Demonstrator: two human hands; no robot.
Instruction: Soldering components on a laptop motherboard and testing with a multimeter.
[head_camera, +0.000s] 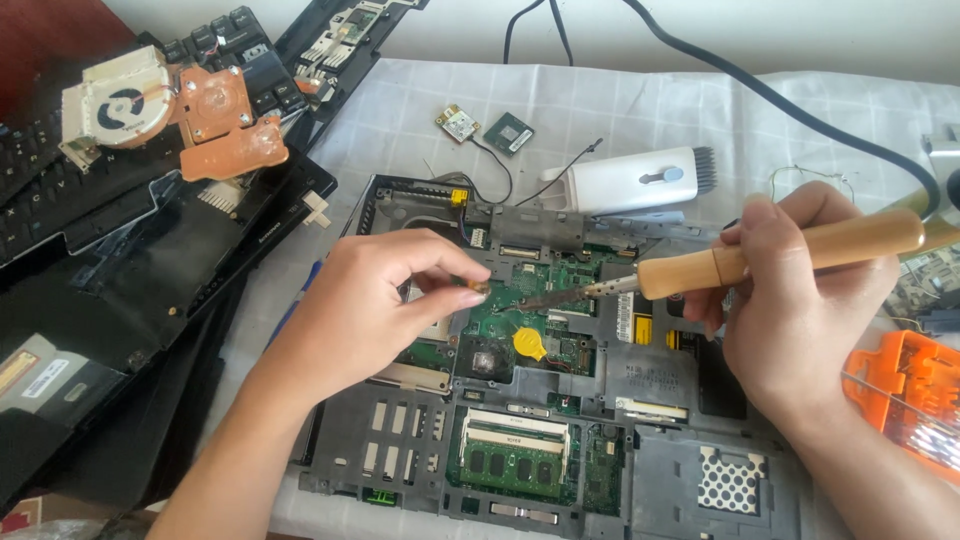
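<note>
An opened laptop chassis lies on a white cloth, its green circuit board bare, with a yellow coin cell and a memory module. My right hand grips a soldering iron by its wooden handle; the metal tip touches the board near its middle. My left hand pinches a small brownish piece between thumb and forefinger, just left of the tip, above the board.
Removed black laptop panels and keyboards pile at the left, topped by a copper heatsink with fan. A white cleaning brush, two small loose cards, a thick black cable and an orange tool case surround the chassis.
</note>
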